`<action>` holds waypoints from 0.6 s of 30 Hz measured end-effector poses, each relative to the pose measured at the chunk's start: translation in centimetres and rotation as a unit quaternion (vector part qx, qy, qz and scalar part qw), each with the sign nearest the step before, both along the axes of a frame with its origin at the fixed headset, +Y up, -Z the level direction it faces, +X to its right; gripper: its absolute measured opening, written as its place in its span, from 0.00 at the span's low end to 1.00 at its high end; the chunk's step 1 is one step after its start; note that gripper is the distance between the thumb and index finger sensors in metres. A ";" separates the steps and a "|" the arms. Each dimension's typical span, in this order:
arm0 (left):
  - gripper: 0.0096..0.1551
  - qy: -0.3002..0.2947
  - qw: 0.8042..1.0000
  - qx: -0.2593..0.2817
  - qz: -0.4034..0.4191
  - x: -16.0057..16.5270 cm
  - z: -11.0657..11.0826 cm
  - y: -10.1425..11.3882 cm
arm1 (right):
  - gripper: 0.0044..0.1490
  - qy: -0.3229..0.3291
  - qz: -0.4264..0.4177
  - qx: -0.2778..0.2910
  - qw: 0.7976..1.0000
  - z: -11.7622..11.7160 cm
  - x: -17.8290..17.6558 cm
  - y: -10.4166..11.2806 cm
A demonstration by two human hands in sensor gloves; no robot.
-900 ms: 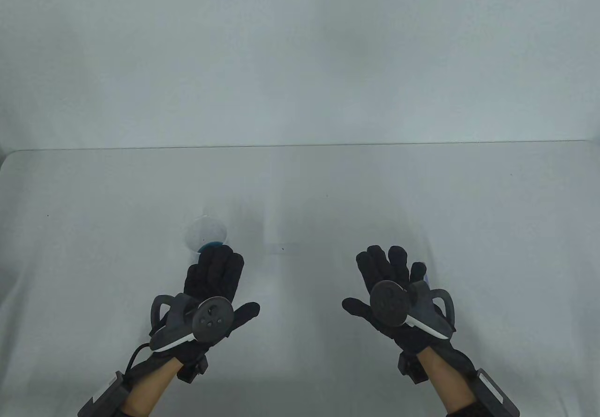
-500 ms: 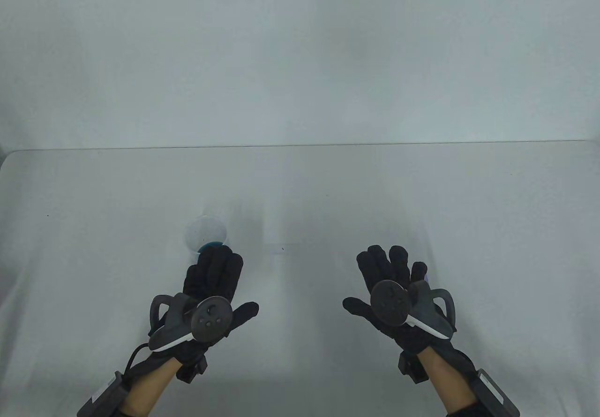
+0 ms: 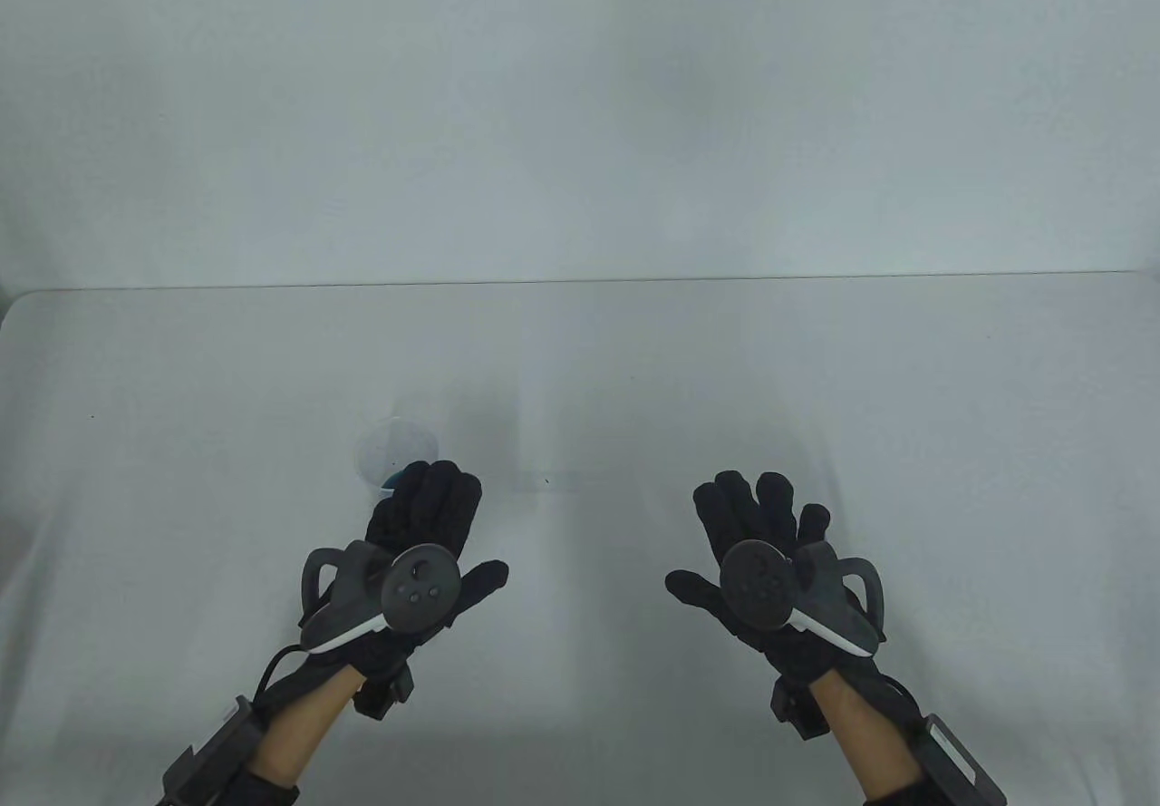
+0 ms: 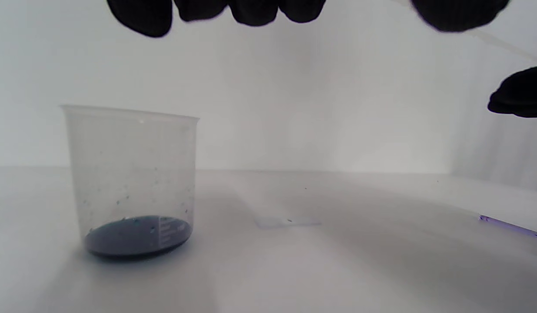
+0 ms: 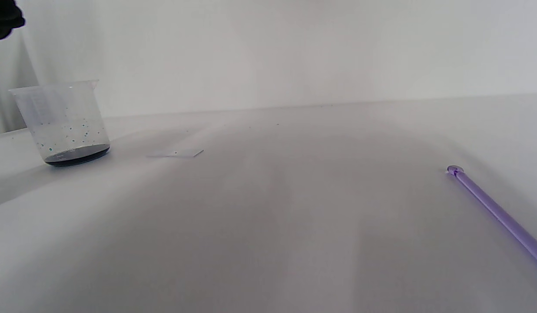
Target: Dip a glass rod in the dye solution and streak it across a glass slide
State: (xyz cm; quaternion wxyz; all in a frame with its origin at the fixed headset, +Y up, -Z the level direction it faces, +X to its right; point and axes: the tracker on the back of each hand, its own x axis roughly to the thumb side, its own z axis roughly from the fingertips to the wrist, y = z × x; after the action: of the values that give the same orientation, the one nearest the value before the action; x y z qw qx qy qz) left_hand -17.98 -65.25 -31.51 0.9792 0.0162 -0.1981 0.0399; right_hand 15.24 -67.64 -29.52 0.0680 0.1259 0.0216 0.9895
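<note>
Nothing begun — both the left hand (image 3: 426,525) and right hand (image 3: 761,534) hover spread and empty, the purple glass rod (image 5: 496,213) lying untouched, clear plastic beaker of dark dye (image 4: 131,182) and glass slide (image 4: 288,222) unmarked.

Lab bench: beaker (image 4: 131,182) of dark dye, glass slide (image 5: 176,152), white table (image 3: 816,371).

Table view looks down; both wrist views, seemingly low, share the beaker (image 4: 131,182).
</note>
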 end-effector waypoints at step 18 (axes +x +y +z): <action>0.43 0.112 0.982 -0.113 -0.105 6.5 -12.1 -5.6 | 0.59 -0.002 -0.015 -0.016 1.000 -0.2 0.5 -0.2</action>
State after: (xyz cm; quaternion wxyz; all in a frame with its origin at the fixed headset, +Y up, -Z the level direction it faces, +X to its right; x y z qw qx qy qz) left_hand -11.52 -70.84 -43.66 0.9895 -0.1108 -0.0824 -0.0436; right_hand 15.73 -67.84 -29.74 0.0849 0.1232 0.0356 0.9881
